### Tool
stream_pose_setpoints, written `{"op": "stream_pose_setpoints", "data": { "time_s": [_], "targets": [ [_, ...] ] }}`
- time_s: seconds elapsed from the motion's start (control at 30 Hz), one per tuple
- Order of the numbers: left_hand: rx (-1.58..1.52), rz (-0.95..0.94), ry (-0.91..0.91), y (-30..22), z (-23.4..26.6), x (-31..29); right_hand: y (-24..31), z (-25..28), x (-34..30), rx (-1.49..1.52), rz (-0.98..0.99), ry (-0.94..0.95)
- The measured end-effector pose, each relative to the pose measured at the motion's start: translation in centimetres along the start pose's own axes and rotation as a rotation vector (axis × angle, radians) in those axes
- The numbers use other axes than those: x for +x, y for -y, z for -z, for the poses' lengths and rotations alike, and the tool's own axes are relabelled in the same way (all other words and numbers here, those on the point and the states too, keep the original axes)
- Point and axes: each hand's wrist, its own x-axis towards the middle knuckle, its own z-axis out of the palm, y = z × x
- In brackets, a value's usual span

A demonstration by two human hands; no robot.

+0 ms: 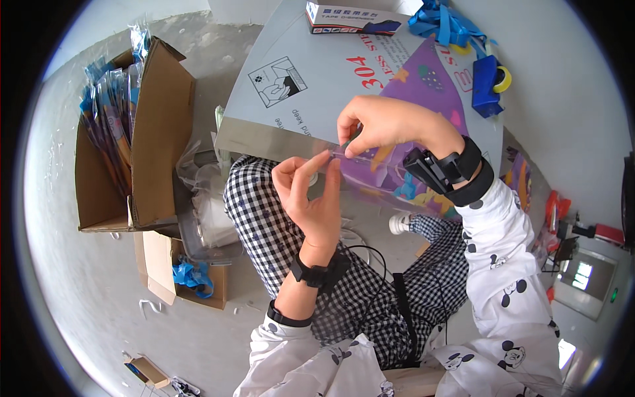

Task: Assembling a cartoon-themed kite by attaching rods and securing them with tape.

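A purple plastic bag [433, 83] with colourful prints lies across the table, its clear-edged near side hanging over the table's front edge. My right hand [387, 126] is closed in a pinch at the bag's left end, by the table edge. Something small and dark shows between its fingers, too hidden to name. Just left of it, my left hand [307, 192] brings thumb and index fingertips close together at the bag's clear corner. Its other fingers are bent. Whether the left fingertips grip the film or only touch it is hard to see.
On the table [264, 122] stand a tape dispenser box [360, 18], blue ribbons [446, 26] and a blue tape dispenser [486, 86]. Left on the floor are a cardboard box [162, 139] of packaged bags and a smaller box [155, 271] with blue ribbon. A cable crosses my lap.
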Motion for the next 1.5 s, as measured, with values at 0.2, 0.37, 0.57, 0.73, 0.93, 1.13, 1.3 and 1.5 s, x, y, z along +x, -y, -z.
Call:
{"op": "stream_pose_setpoints", "data": {
  "time_s": [0.2, 0.37, 0.57, 0.73, 0.93, 1.13, 1.3, 1.5],
  "targets": [
    [0.03, 0.061, 0.018, 0.1, -0.3, -0.1, 0.8, -0.5, -1.0, -0.064, 0.058, -0.046],
    [0.018, 0.067, 0.024, 0.1, -0.1, -0.1, 0.6, -0.7, -1.1, -0.016, 0.057, -0.038],
    [-0.245, 0.261, 0.069, 0.2, 0.1, -0.2, 0.9, -0.8, -1.1, 0.004, 0.065, -0.026],
    [-0.822, 0.78, 0.162, 0.5, 0.0, 0.4, 0.8, -0.8, -1.0, -0.063, 0.128, -0.076],
    [-0.546, 0.604, 0.163, 0.7, -0.9, 0.2, -3.3, -1.0, -1.7, -0.168, 0.477, -0.438],
    [-0.529, 0.66, 0.094, 0.9, -0.6, 0.3, -20.6, 7.9, -8.2, 0.189, 0.177, -1.508],
    [-0.483, 0.731, 0.211, 1.7, -1.3, -0.5, -34.7, 13.2, -15.4, 0.738, -0.348, -1.668],
    [-0.499, 0.756, 0.225, 2.3, -2.1, -0.4, -36.5, 15.6, -16.1, 1.049, -0.383, -1.285]
  ]
}}
